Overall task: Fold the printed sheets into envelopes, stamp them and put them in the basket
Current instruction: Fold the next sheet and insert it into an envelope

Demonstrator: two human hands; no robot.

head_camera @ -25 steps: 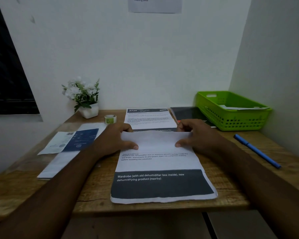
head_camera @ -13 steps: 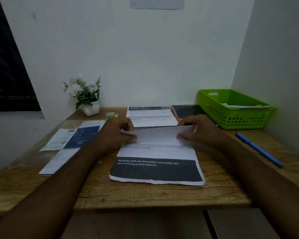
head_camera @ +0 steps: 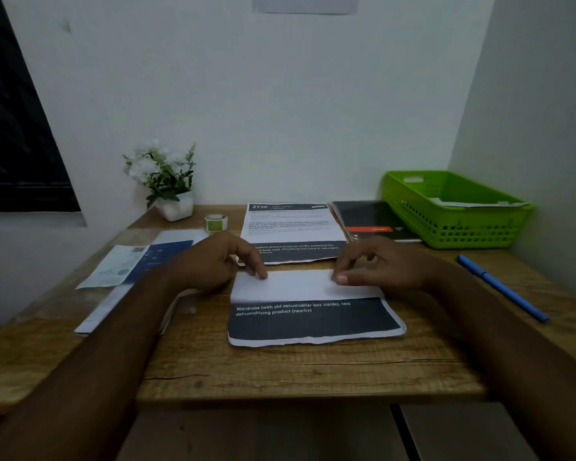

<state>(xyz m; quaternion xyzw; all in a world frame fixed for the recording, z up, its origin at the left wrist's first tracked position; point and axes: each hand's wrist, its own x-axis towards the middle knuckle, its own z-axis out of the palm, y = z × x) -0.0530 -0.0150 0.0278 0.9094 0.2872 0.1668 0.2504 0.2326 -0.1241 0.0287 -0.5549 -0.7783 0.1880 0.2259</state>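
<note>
A printed sheet (head_camera: 313, 319) lies in the middle of the wooden desk (head_camera: 280, 367), its far part folded toward me into a white flap above a dark band of text. My left hand (head_camera: 210, 264) presses the flap's left end with a fingertip. The flap's right end is under the fingers of my right hand (head_camera: 379, 264). A second printed sheet (head_camera: 291, 231) lies flat just behind. The green basket (head_camera: 459, 227) stands at the back right with white paper inside. A small roll of green stickers (head_camera: 216, 222) sits behind my left hand.
A potted white flower (head_camera: 167, 181) stands at the back left. Papers and a blue leaflet (head_camera: 140, 264) lie on the left. A black notebook (head_camera: 373, 219) lies beside the basket, and a blue pen (head_camera: 502, 287) lies on the right. Walls close the back and right.
The sheet's far part has been folded further toward me and pressed flat, hiding the body text. Both hands moved with the fold and now rest on the flap.
</note>
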